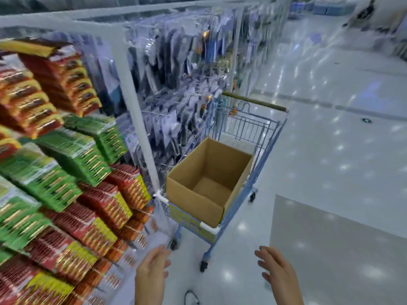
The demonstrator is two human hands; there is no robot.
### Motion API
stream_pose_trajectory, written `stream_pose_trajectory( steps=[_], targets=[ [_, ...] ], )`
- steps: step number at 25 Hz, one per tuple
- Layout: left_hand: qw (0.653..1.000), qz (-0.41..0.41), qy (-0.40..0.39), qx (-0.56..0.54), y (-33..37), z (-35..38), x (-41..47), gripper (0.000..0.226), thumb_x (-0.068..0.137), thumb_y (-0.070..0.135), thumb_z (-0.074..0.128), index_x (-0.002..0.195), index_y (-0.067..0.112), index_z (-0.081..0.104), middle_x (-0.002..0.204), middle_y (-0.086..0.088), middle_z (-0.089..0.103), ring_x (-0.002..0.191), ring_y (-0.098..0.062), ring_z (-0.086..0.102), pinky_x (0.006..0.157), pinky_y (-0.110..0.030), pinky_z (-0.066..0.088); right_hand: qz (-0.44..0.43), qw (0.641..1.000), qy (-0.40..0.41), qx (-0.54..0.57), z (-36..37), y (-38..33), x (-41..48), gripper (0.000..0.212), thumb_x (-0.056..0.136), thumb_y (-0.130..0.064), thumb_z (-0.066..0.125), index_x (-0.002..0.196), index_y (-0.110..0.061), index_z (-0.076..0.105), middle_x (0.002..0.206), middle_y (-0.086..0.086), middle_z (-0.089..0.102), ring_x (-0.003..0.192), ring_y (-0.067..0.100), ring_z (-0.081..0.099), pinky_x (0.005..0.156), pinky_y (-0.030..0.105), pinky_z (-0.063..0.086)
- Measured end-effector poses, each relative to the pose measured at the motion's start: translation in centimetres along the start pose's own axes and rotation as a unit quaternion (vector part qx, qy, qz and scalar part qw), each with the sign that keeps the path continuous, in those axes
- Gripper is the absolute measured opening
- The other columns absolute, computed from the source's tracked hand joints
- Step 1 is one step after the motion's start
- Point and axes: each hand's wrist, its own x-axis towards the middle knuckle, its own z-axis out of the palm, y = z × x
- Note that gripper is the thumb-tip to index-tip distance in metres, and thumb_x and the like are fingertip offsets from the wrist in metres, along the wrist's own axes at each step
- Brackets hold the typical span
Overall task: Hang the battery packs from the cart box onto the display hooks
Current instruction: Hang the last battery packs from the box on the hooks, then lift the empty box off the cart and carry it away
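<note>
Cardboard box (207,183) sat open in blue cart (259,155) beside hanging battery packs (66,172); left hand (152,269) and right hand (277,271) hovered, fingers apart, holding nothing.

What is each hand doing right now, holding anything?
Left hand: open, fingers relaxed, holding nothing.
Right hand: open, fingers spread, holding nothing.

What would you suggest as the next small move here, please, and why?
Probably reach both hands to the box and check inside it or lift it out. The left hand and right hand are open and hold nothing, the visible box floor shows no packs, and the packs on the display already hang in full rows. The near inside corner is hidden.
</note>
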Motion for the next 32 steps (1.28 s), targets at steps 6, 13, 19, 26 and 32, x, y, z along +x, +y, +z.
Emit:
stream_pose_trajectory(
  steps=[6,13,19,26,32],
  targets=[
    [0.999,-0.049,-0.001,0.008,5.4,9.2,9.2,0.011,0.101,0.017,0.064,0.097,0.009,0.070,0.086,-0.013,0.065,0.085,-0.029,0.057,0.079,-0.041,0.042,0.014,0.999,0.031,-0.011,1.3,-5.9,10.4,0.009,0.095,-0.014,0.069,0.102,-0.014,0.074,0.108,0.013,0.075,0.105,0.031,0.067,0.083,0.041,0.046],
    [0.994,-0.064,0.023,0.086,7.7,15.2,17.5,0.023,0.105,0.035,0.057,0.120,0.019,0.064,0.109,0.001,0.064,0.102,-0.028,0.065,0.097,-0.051,0.052,0.034,0.998,0.017,-0.048,3.6,-13.2,21.5,0.009,0.099,-0.020,0.063,0.104,-0.016,0.070,0.114,0.012,0.072,0.112,0.034,0.063,0.092,0.043,0.043],
    [0.986,-0.108,0.084,0.091,7.7,21.1,21.7,0.013,0.105,0.033,0.054,0.102,0.021,0.060,0.097,-0.008,0.062,0.090,-0.027,0.059,0.092,-0.049,0.045,0.013,0.985,-0.052,-0.162,9.2,-19.3,33.8,0.012,0.098,-0.035,0.064,0.103,-0.026,0.070,0.109,0.000,0.072,0.105,0.022,0.065,0.093,0.041,0.050],
    [0.939,-0.192,0.261,0.114,5.1,26.9,23.7,0.040,0.100,0.048,0.054,0.131,0.023,0.057,0.120,-0.010,0.068,0.104,-0.038,0.063,0.090,-0.053,0.049,-0.060,0.917,-0.199,-0.340,16.4,-23.9,51.6,0.024,0.101,-0.030,0.061,0.122,-0.020,0.065,0.115,0.002,0.070,0.102,0.020,0.065,0.086,0.036,0.052],
    [0.913,-0.228,0.314,0.123,2.7,30.3,22.4,0.047,0.106,0.025,0.048,0.153,0.023,0.043,0.144,-0.014,0.059,0.128,-0.046,0.055,0.111,-0.063,0.042,-0.074,0.741,-0.310,-0.591,21.2,-20.8,61.3,0.053,0.100,-0.032,0.061,0.147,-0.016,0.043,0.134,0.011,0.063,0.115,0.034,0.062,0.103,0.046,0.048]
  ],
)
